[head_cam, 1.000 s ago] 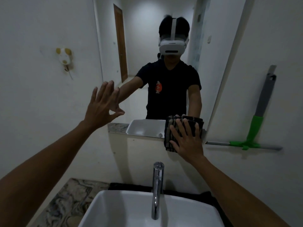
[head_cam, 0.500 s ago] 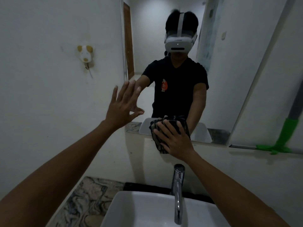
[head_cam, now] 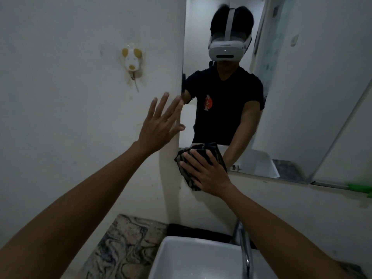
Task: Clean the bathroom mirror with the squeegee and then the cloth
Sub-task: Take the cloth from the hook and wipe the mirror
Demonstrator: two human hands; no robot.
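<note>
The wall mirror (head_cam: 291, 101) fills the upper right. My right hand (head_cam: 207, 172) lies flat on a dark striped cloth (head_cam: 185, 174), pressing it against the mirror's lower left corner, half on the glass and half on the white wall below. My left hand (head_cam: 159, 127) is spread open, fingers apart, its fingertips at the mirror's left edge, holding nothing. Only the green base of the squeegee (head_cam: 360, 189) shows at the far right edge, resting on a narrow wall ledge.
A white basin (head_cam: 181, 258) with a chrome tap (head_cam: 244, 252) sits directly below my arms. A marbled countertop (head_cam: 124, 248) lies left of it. A small animal-shaped wall hook (head_cam: 131, 59) hangs on the white wall left of the mirror.
My right hand has slid the cloth leftward along the mirror's bottom edge to its lower left corner. The view has shifted left, pushing the squeegee to the frame's edge. My left hand stays spread.
</note>
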